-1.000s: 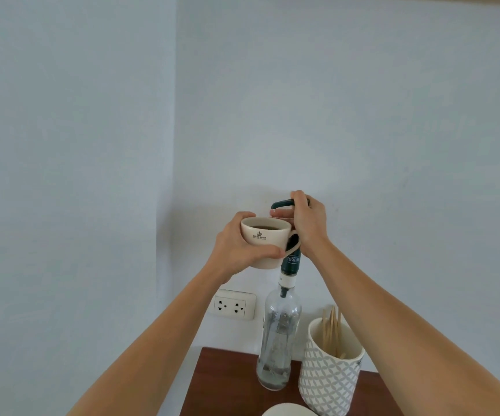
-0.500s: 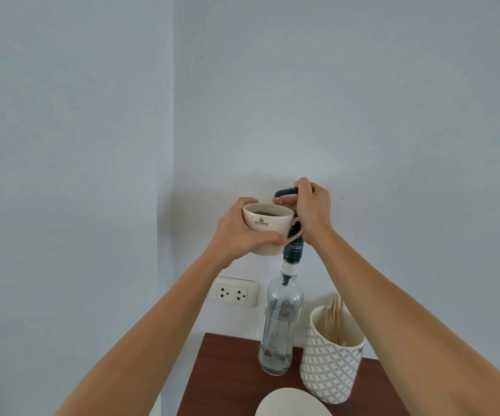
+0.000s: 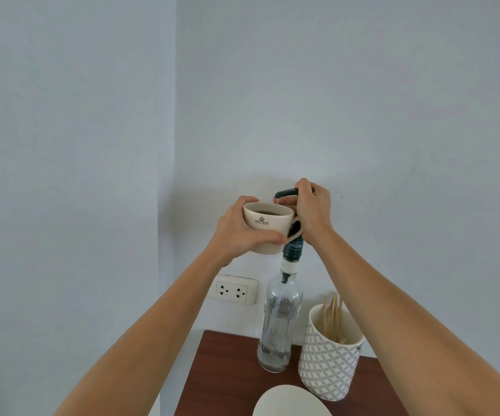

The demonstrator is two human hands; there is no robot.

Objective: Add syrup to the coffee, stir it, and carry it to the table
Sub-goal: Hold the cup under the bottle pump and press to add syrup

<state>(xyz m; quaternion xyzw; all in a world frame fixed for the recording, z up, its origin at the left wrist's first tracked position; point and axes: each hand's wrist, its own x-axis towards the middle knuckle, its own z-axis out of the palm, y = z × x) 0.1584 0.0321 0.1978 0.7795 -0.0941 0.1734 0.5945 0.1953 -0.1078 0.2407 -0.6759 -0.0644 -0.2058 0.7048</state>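
Observation:
My left hand (image 3: 244,232) grips a cream mug (image 3: 268,226) with dark coffee inside, lifted high in the air. The mug's rim sits right under the spout of the dark green pump (image 3: 286,193) on a tall clear syrup bottle (image 3: 280,319). My right hand (image 3: 313,210) is closed over the pump head from above. A small drop hangs at the spout tip above the coffee. The bottle stands on the dark wooden counter (image 3: 224,373) and holds only a little liquid at its bottom.
A patterned white-and-grey cup (image 3: 329,364) with several wooden stir sticks (image 3: 334,318) stands right of the bottle. A white plate (image 3: 290,402) lies at the counter's front edge. A wall socket (image 3: 236,289) is behind. The wall corner lies close on the left.
Both hands, the mug and the pump sit slightly higher in the frame as the view tilted down, showing more counter and plate. The grips are unchanged.

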